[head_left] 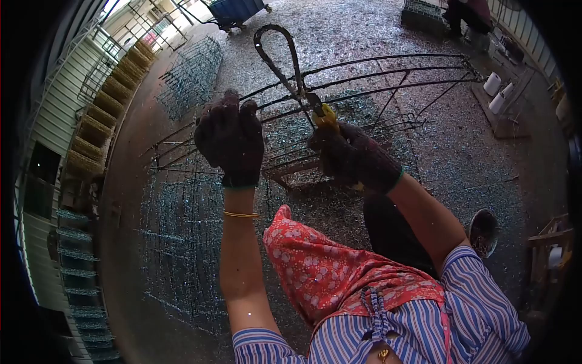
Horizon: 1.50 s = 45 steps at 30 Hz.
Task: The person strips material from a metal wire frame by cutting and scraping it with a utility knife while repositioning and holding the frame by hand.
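Right fingers [317, 143] clasp one yellow-handled tool [326, 115] adjoining one loop [296, 62].

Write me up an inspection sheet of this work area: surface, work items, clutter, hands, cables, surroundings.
Surface: floor, thickly strewn with shiny flecks.
Work items: dark wire frame in front of the person; yellow-handled tool with a dark loop at its head; whether the loop is part of the tool, cannot tell.
Clutter: blue-green wire grids behind the frame, to the left; white rolls on the right.
Hands: right hand, gloved, grips the tool; left hand, gloved, raised, fingers part-curled, contact with the frame unclear.
Cables: nothing seen.
Surroundings: blue cart at the far side; another person far right; tan stacks along the left wall.
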Tool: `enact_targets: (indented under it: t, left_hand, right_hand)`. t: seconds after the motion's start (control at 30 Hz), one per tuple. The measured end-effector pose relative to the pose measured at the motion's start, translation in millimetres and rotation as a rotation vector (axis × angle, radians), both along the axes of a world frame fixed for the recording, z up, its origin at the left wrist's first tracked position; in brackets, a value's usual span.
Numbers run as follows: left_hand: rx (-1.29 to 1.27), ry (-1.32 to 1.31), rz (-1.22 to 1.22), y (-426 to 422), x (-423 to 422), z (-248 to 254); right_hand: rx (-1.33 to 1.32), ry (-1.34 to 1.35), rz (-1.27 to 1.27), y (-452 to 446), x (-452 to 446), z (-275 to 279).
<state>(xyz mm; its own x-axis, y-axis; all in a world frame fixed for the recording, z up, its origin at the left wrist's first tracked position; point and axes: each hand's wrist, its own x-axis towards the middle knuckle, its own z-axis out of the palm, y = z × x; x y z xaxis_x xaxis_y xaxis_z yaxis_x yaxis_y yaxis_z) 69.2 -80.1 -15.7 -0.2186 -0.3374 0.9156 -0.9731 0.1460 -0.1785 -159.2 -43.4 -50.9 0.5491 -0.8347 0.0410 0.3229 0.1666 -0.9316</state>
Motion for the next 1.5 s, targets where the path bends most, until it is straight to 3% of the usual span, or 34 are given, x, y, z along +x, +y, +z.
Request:
enact_targets:
  t: [0.07, 0.17, 0.37, 0.5, 0.57, 0.7, 0.87, 1.07, 1.17, 1.4, 1.5]
  left_hand:
    - [0.017, 0.023, -0.023, -1, 2, 1]
    - [-0.013, -0.016, -0.023, -3, 0, 3]
    - [-0.064, -0.025, -0.015, -10, 4, 0]
    - [-0.046, -0.028, -0.037, -16, 7, 0]
    - [-0.05, -0.044, 0.013, -18, 4, 1]
    - [-0.044, -0.014, -0.048, -20, 3, 4]
    - [-0.064, -0.043, -0.046, -21, 4, 5]
    - [0.055, -0.044, 0.036, -10, 1, 8]
    - [-0.056, -0.053, -0.007, -22, 4, 6]
    - [-0.006, -0.039, 0.046, -12, -6, 9]
    - [-0.022, -0.017, 0.031, -15, 4, 7]
  right_hand:
    - [0.053, -0.025, -0.105, 3, 6, 5]
    - [0.032, 0.107, 0.014, 3, -12, 1]
    - [0.017, -0.003, -0.063, -3, 8, -4]
    - [0.107, 0.085, -0.011, -7, 2, 2]
    - [0.08, -0.084, 0.029, -13, 2, -1]
    - [0.089, -0.117, 0.076, -21, 6, -8]
    - [0.038, 0.006, 0.035, -11, -2, -5]
    - [0.044, -0.088, 0.046, -14, 8, 6]
    - [0.041, 0.03, 0.034, -9, 2, -4]
    - [0.084, -0.066, 0.087, -12, 21, -4]
    - [0.007, 0.023, 0.058, -9, 15, -12]
